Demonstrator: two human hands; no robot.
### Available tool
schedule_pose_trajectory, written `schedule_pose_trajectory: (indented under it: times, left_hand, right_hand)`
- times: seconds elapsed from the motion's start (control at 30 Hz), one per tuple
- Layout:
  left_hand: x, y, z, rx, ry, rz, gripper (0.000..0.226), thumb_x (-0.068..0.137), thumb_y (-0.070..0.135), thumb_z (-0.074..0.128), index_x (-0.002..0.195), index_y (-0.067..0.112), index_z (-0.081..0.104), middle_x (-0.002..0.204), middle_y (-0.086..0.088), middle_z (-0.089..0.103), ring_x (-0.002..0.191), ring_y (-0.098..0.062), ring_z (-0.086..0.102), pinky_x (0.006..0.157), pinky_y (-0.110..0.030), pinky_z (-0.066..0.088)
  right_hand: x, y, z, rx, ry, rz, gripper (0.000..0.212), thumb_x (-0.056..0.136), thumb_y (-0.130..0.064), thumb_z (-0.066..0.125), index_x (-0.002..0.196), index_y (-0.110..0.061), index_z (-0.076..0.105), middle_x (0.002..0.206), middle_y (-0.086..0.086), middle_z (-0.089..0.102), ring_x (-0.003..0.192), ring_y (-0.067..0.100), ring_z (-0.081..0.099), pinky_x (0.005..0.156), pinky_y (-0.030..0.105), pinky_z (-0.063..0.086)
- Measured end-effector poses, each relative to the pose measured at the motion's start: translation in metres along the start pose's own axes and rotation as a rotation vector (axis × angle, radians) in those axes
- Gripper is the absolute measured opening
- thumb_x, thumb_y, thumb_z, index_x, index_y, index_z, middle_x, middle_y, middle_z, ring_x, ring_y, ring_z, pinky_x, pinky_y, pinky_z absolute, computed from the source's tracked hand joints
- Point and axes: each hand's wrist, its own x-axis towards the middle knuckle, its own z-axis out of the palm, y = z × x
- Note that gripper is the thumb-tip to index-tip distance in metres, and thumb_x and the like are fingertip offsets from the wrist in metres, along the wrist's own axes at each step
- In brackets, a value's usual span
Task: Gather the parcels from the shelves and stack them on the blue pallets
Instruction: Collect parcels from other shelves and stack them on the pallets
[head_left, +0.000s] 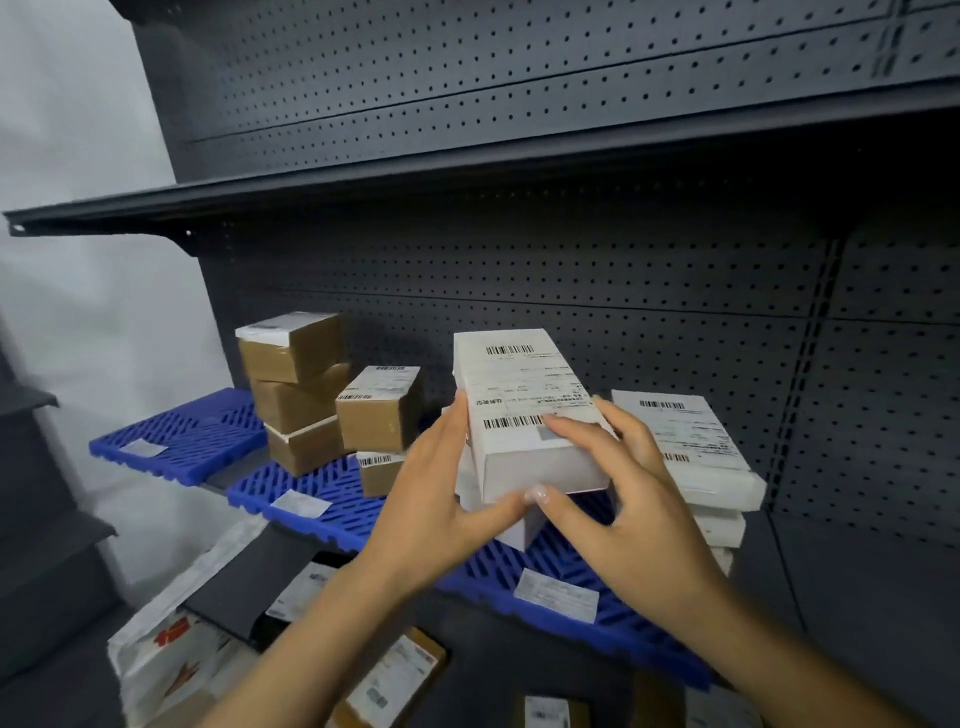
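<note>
Both hands are holding one white box (524, 415) over a white stack on the blue pallet (332, 499); the left hand (441, 499) is gripping its left edge, thumb under the near end; the right hand (618, 499) is lying over the near right corner, fingers fairly straight on the label, thumb at the near end; the box's long axis is running near to far, tilting slightly left, so it appears to need squaring before release; another white stack (696, 452) is sitting just right; brown boxes (296, 384) are standing left.
</note>
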Motion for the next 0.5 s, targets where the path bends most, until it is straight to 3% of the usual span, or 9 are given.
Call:
schedule_pose_trajectory:
  times: [0.13, 0.27, 0.43, 0.5]
  left_hand:
    - [0.027, -0.049, -0.003, -0.039, -0.092, 0.036, 0.081, 0.086, 0.054, 0.063, 0.15, 0.035, 0.018, 0.146, 0.019, 0.039, 0.135, -0.01, 0.038, 0.106, -0.038, 0.039]
    - [0.043, -0.075, -0.005, -0.122, -0.118, 0.059, 0.078, 0.085, 0.051, 0.064, 0.149, 0.038, 0.021, 0.142, 0.026, 0.041, 0.13, 0.0, 0.039, 0.103, -0.025, 0.038]
    - [0.061, -0.099, -0.009, -0.24, -0.186, 0.1, 0.071, 0.087, 0.037, 0.067, 0.145, 0.041, 0.026, 0.135, 0.03, 0.047, 0.122, 0.007, 0.045, 0.092, -0.007, 0.037]
    - [0.064, -0.112, -0.006, -0.251, -0.221, 0.095, 0.073, 0.085, 0.043, 0.066, 0.145, 0.044, 0.024, 0.134, 0.029, 0.048, 0.12, 0.004, 0.047, 0.091, -0.014, 0.043]
  right_hand:
    - [0.025, 0.005, 0.028, -0.062, 0.023, 0.091, 0.048, 0.08, -0.046, 0.063, 0.12, -0.06, 0.042, 0.14, -0.021, 0.028, 0.133, -0.009, 0.022, 0.106, 0.017, 0.028]
    - [0.041, 0.009, 0.048, -0.177, 0.086, 0.123, 0.047, 0.078, -0.052, 0.061, 0.119, -0.062, 0.042, 0.137, -0.022, 0.033, 0.129, -0.008, 0.028, 0.11, 0.032, 0.032]
    - [0.055, 0.008, 0.07, -0.217, 0.121, 0.199, 0.046, 0.079, -0.049, 0.063, 0.117, -0.065, 0.042, 0.143, -0.018, 0.031, 0.13, -0.003, 0.033, 0.107, 0.026, 0.036]
    - [0.058, 0.008, 0.076, -0.211, 0.115, 0.224, 0.046, 0.082, -0.042, 0.065, 0.117, -0.062, 0.042, 0.143, -0.017, 0.029, 0.131, -0.006, 0.03, 0.107, 0.021, 0.034]
